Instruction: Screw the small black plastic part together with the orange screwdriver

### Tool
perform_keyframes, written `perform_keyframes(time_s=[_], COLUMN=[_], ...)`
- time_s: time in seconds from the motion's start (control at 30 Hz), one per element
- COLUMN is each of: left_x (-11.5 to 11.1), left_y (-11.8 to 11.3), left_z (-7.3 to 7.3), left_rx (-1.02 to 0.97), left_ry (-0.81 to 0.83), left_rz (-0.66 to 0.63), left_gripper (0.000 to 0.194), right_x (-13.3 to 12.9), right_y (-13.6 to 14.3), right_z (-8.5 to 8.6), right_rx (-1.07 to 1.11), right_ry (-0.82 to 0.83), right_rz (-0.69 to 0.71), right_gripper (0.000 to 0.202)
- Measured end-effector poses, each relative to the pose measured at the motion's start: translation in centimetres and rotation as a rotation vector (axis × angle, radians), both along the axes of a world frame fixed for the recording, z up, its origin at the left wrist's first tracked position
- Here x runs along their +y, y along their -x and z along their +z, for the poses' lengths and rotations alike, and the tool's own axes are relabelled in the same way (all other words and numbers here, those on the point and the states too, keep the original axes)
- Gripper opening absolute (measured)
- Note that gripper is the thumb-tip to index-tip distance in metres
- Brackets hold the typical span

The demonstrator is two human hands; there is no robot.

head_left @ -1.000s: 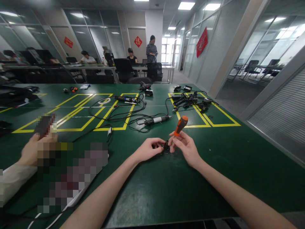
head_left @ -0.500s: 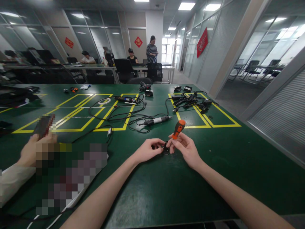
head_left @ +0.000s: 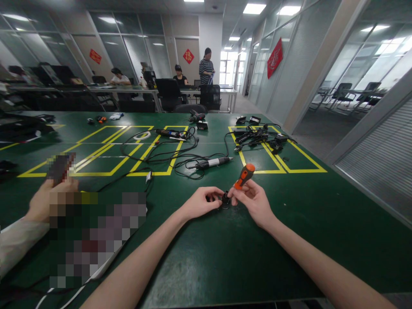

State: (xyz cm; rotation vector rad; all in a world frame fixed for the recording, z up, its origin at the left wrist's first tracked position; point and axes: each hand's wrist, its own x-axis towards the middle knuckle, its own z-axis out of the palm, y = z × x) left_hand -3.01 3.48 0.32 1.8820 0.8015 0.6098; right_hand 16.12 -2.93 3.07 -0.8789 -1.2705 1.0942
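A small black round part point(head_left: 225, 201) stands on the green table between my two hands. My left hand point(head_left: 204, 201) is closed on its left side, with thumb and fingers curled round it. In my right hand point(head_left: 254, 199) is a screwdriver point(head_left: 246, 175) with an orange and dark grey handle. The handle leans up and to the right. Its shaft is hidden behind my fingers, and some of those fingertips are close to the black part; whether they touch it I cannot tell.
An electric screwdriver point(head_left: 212, 163) with a looped black cable lies ahead. Black tools and cables point(head_left: 257, 136) are heaped at the right, inside yellow tape. A cordless drill point(head_left: 197, 116) lies farther back. At the left, another person's hand point(head_left: 53, 195) holds a dark, blurred object.
The screwdriver handle has tipped slightly to the right with my right hand. My left hand stays at the black part. The whole view has shifted a little.
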Motion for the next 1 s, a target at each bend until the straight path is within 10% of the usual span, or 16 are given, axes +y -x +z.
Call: perform_keyframes(time_s=[1.0], left_x=[-0.25], left_y=[-0.05], left_z=[0.43], left_rx=[-0.039], left_ry=[0.006], left_rz=[-0.006], left_gripper=[0.026], right_x=[-0.04], right_y=[-0.28], right_z=[0.22], right_rx=[-0.105], right_ry=[-0.013], right_rz=[-0.022], right_gripper=[0.023])
